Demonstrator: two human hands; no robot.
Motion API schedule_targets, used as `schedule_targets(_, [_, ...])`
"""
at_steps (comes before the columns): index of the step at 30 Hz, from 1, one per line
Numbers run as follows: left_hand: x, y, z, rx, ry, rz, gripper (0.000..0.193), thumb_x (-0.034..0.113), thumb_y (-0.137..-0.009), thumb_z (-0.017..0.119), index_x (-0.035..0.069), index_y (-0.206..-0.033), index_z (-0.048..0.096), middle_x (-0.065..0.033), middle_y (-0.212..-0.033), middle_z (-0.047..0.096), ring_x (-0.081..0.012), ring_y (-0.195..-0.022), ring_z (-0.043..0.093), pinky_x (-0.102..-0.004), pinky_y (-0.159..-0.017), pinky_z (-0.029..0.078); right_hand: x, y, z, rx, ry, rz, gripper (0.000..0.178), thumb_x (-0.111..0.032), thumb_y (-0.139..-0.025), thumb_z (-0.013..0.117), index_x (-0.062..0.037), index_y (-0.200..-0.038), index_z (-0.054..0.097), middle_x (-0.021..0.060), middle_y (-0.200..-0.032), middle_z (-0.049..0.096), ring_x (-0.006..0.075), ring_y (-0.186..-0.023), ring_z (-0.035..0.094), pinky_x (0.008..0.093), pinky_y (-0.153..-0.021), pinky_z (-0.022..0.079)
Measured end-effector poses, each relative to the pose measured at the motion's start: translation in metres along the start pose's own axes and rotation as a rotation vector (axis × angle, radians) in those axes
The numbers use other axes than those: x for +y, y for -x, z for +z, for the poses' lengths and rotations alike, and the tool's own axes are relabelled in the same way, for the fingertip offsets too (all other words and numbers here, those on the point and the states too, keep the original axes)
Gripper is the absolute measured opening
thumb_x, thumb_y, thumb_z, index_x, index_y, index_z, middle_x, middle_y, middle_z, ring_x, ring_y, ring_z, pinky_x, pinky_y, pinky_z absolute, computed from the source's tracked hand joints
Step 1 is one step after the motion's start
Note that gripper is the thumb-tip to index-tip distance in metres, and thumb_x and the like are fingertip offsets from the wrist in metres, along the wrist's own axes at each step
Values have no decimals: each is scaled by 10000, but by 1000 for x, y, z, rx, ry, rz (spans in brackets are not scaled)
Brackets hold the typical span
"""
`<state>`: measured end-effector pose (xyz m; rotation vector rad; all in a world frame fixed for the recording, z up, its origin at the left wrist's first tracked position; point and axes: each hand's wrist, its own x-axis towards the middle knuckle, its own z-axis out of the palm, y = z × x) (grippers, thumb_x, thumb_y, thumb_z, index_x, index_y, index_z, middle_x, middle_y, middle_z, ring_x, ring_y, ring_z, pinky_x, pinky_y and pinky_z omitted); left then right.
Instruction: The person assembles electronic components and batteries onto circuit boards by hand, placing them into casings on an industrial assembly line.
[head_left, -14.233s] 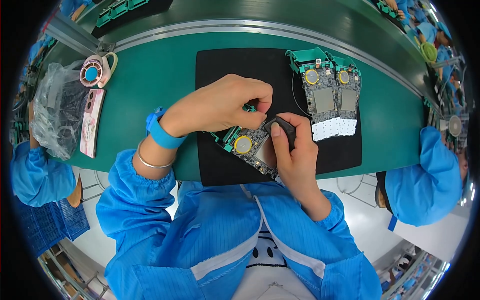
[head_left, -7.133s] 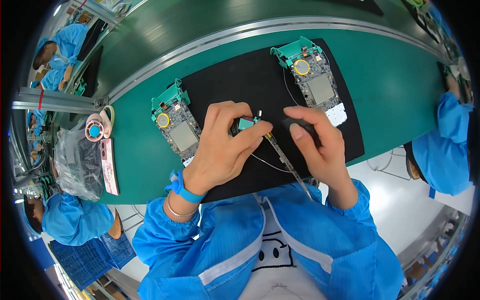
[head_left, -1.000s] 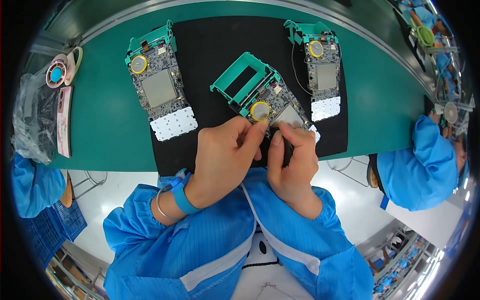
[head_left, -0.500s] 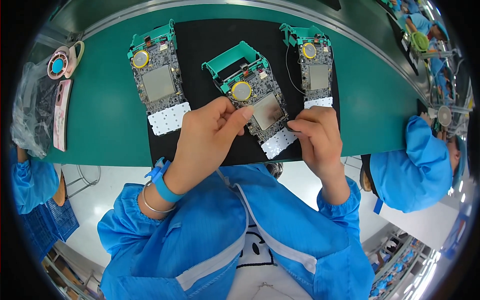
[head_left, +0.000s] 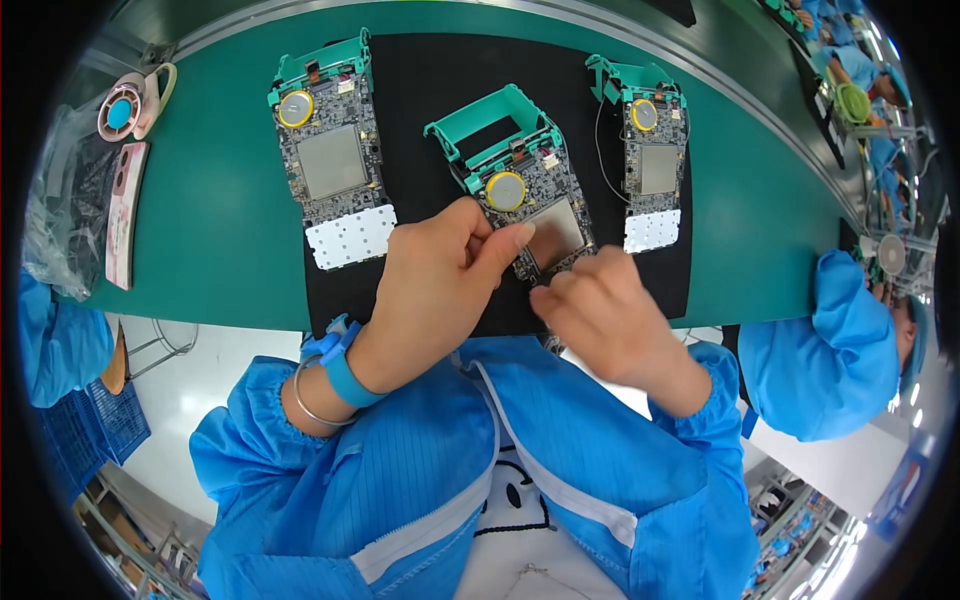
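Observation:
In the middle, a circuit board (head_left: 556, 184) with a green plastic frame (head_left: 494, 119) at its far end lies tilted on the black mat. It carries a round yellow-rimmed coin cell (head_left: 506, 191) and a silver shield plate (head_left: 557, 236). My left hand (head_left: 445, 265) pinches the board's left edge, its thumb over the shield plate's corner. My right hand (head_left: 612, 315) is curled closed over the board's near end and hides the white panel there. It is slightly blurred, and whatever its fingertips hold is hidden. A blue wrist strap (head_left: 350, 378) circles my left wrist.
Similar boards lie to the left (head_left: 333, 163) and right (head_left: 658, 168) on the black mat (head_left: 420, 75); a thin wire runs beside the right one. At the far left are a small fan (head_left: 120, 113), a phone (head_left: 125, 215) and a plastic bag (head_left: 65, 200). A co-worker (head_left: 825, 345) sits at the right.
My right hand has moved left and nearer me, from the board's right edge across its near end, covering the white panel. My left hand keeps its hold on the board. The view has shifted slightly.

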<state>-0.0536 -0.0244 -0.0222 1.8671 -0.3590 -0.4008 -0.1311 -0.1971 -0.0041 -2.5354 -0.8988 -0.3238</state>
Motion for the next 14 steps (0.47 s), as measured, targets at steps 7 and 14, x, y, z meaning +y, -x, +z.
schedule_targets(7, [-13, 2, 4, 54, 75, 118, 275, 159, -857, 675, -25, -717, 525, -117, -535, 548, -172, -413, 502, -306, -400, 354, -11, -8, -2, 8, 121, 74, 296, -21, -661, 629, 10, -956, 622, 108, -857, 562, 282, -841, 548, 380, -709, 449])
schedule_targets(14, [-18, 1, 0, -44, 122, 129, 218, 138, -870, 648, -15, -765, 535, -103, -525, 521, -155, -413, 477, -309, -405, 323, 2, -8, 11, 269, 41, 268, 286, -8, -701, 755, -30, -950, 616, 97, -793, 606, 242, -608, 536, 314, -552, 434])
